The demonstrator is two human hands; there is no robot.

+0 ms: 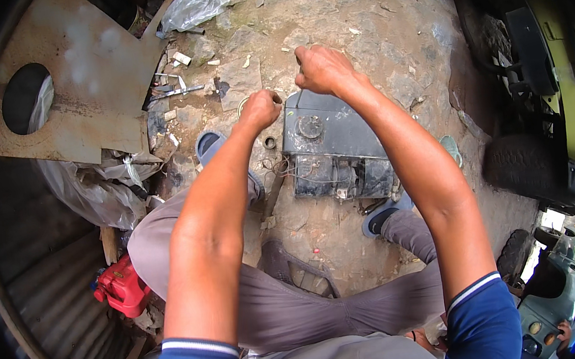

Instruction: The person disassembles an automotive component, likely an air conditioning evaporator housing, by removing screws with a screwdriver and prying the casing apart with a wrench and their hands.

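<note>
On the ground in front of me stands a black box-shaped unit [348, 128] with a round cap on top. Dark cylindrical parts and thin loose wires sit along its near side. My right hand [324, 71] is over its far edge, fingers curled into a pinch; what they hold, if anything, is hidden. Just left of the unit, my left hand [261, 109] is closed with its fingertips pressed together beside a round rim, mostly hidden behind it. I cannot make out anything in its grip. A small dark ring [270, 142] lies on the ground below the left hand.
Metal tools [178, 90] and scraps lie at the left, near a rusty sheet [93, 66] with an oval hole. A clear plastic bag [196, 8] is farther back. A red fuel can [127, 286] stands lower left. Right are a tyre [525, 163] and another person's hand [564, 334].
</note>
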